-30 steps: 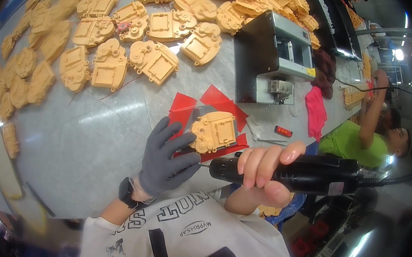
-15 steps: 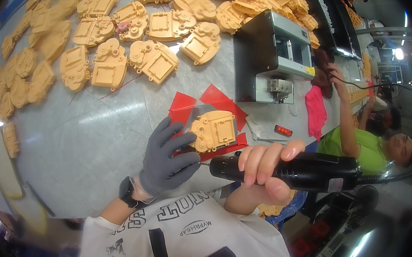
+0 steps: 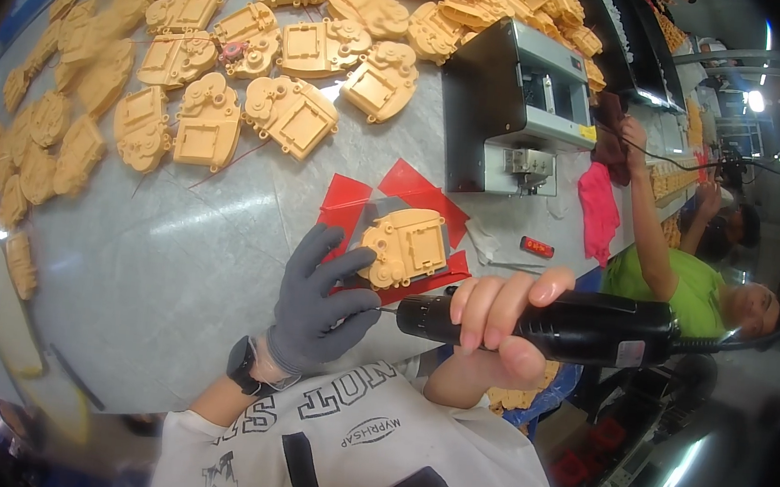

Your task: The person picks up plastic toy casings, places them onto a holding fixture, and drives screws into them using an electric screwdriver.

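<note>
A yellow plastic housing with a square recess and round bosses lies on a grey pad framed by red tape. My left hand, in a grey glove, is at its left side, with one fingertip against the housing. Its lower fingers are pressed together at the tip of the driver bit; anything small between them is hidden. My bare right hand is wrapped round a black electric screwdriver, held level and pointing left toward the glove.
Many similar yellow housings cover the table's far left and back. A black and grey machine stands beyond the pad. A small red object and a pink cloth lie to the right. A co-worker in green sits at right.
My hands, the screwdriver and the housing stay almost still, with only a slight shift of the left fingers. At right, the co-worker's arm and head have moved a little.
</note>
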The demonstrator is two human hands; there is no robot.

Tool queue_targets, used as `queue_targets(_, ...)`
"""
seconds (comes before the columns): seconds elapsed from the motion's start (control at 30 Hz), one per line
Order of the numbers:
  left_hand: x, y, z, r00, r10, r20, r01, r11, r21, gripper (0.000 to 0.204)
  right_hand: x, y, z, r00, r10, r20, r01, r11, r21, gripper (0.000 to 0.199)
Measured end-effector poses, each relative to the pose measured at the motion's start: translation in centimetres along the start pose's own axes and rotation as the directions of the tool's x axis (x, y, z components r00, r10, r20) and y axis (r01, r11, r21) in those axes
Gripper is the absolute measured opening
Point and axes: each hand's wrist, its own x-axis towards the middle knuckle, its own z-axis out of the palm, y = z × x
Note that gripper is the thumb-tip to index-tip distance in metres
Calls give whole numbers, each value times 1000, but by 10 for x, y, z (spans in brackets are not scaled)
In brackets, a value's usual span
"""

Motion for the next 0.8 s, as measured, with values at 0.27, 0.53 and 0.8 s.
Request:
queue_targets(0.27,0,-2,1,999,-28,-27,28,1000,9,25,1,3,-2,999,-47,-14,47,999,6,40)
queue_targets(0.53,0,-3,1,999,-26,-22,26,1000,10,26,1,4,-3,999,-50,-8,50,999,-18,40)
queue_targets(0.8,0,-7,4,999,36,-34,-35,999,33,30,2,3,-3,999,-35,10,36,999,-16,38)
